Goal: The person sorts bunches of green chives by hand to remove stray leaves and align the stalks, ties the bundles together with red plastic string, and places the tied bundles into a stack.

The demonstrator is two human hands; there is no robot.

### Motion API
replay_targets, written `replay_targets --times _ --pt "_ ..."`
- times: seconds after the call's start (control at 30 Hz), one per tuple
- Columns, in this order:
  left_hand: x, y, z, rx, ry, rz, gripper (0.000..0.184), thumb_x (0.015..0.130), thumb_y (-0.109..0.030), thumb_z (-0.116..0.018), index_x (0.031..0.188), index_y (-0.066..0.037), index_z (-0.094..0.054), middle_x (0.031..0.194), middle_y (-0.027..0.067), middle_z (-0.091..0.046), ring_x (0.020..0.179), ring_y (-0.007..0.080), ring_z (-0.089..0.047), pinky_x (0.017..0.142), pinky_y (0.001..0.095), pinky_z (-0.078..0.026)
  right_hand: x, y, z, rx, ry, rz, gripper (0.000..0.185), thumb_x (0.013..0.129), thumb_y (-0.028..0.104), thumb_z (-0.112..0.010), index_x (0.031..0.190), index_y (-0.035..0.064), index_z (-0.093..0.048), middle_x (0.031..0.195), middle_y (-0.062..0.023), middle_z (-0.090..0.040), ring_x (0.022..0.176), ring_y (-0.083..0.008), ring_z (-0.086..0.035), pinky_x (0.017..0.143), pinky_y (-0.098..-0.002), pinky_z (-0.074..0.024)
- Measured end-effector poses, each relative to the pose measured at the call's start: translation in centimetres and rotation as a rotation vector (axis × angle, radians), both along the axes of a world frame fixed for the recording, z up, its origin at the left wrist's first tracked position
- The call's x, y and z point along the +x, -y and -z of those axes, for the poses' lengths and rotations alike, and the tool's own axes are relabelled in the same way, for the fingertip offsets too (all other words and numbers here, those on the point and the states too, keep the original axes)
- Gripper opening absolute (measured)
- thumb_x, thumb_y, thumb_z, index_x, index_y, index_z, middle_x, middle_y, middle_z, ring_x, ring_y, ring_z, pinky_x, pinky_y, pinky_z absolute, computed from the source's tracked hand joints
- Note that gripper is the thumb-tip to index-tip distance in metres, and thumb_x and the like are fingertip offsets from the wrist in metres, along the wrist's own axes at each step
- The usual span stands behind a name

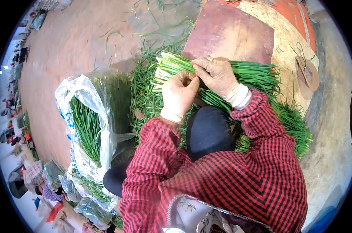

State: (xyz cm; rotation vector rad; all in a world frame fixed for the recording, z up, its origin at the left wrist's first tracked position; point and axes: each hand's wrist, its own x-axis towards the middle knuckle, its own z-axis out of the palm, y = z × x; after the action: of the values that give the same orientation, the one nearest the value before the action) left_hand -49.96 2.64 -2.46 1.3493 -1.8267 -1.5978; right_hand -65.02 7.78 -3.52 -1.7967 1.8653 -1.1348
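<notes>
Two hands are here, one left hand [178, 95] and one right hand [216, 77], on one bunch [251, 73] with one tie [196, 76]. More greens [298, 136] lie beyond; how many bunches they make cannot be told. One sheet [288, 46] carries one board [228, 33] over its left edge and one tan disc [312, 79] near its right edge. One open bag [107, 124] stands on the floor [67, 58], at least four more bags [92, 211] towards the floor's left edge. Loose stalks [145, 91] are too many to count. Two knees [209, 132] show.
</notes>
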Motion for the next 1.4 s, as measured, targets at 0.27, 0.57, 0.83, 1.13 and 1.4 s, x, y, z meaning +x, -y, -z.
replay_targets --times 0.27,0.57,0.83,1.13,1.4 --pt "-0.5 4.3 -5.0 -1.263 0.199 0.279 0.023 0.094 -0.022 -0.053 0.108 -0.013 -0.069 0.105 0.0096 -0.069 0.116 0.0275 -0.057 0.105 0.0407 -0.036 1.1 -0.6 -1.4 -0.085 -0.193 0.108 0.005 0.085 0.014 -0.064 0.089 0.0106 -0.063 0.081 -0.0084 -0.064 0.071 -0.0303 -0.064 0.061 -0.0378 -0.0495" --pt "0.1 4.8 -3.4 -1.100 0.252 0.131 0.031 0.092 -0.022 -0.042 0.088 -0.007 -0.069 0.084 0.0124 -0.066 0.084 0.0319 -0.061 0.089 0.0454 -0.043 -0.6 -0.6 -5.0 -0.379 -0.036 0.153 0.012 0.083 0.011 -0.069 0.095 0.0090 -0.067 0.085 -0.0085 -0.066 0.076 -0.0284 -0.065 0.067 -0.0349 -0.0525" --pt "-0.3 2.3 3.6 -0.989 0.288 0.143 0.024 0.091 -0.023 -0.046 0.099 -0.007 -0.063 0.096 0.0129 -0.061 0.095 0.0324 -0.056 0.094 0.0457 -0.039 -1.6 -2.9 0.8 -0.164 0.776 0.459 0.016 0.097 0.013 -0.058 0.097 -0.0017 -0.065 0.089 -0.0045 -0.071 0.083 -0.0088 -0.061 0.079 -0.0244 -0.0483" --pt "-1.7 4.6 -5.3 -0.947 0.461 0.521 0.051 0.083 -0.043 -0.066 0.122 -0.010 -0.061 0.122 0.0097 -0.062 0.119 0.0272 -0.055 0.111 0.0522 -0.027 -2.3 -3.8 0.3 -0.079 0.549 0.299 0.011 0.095 0.011 -0.060 0.097 0.0020 -0.065 0.086 -0.0047 -0.068 0.081 -0.0142 -0.062 0.076 -0.0280 -0.0499" --pt "-5.3 0.7 -1.8 -0.701 0.723 0.894 0.116 0.059 -0.056 -0.079 0.142 0.009 -0.032 0.115 0.0235 -0.060 0.107 0.0332 -0.061 0.102 0.0429 -0.041 -2.9 -3.6 -0.9 -0.115 0.026 0.233 0.016 0.092 0.020 -0.061 0.097 0.0055 -0.066 0.089 -0.0120 -0.065 0.083 -0.0309 -0.064 0.071 -0.0388 -0.0510"
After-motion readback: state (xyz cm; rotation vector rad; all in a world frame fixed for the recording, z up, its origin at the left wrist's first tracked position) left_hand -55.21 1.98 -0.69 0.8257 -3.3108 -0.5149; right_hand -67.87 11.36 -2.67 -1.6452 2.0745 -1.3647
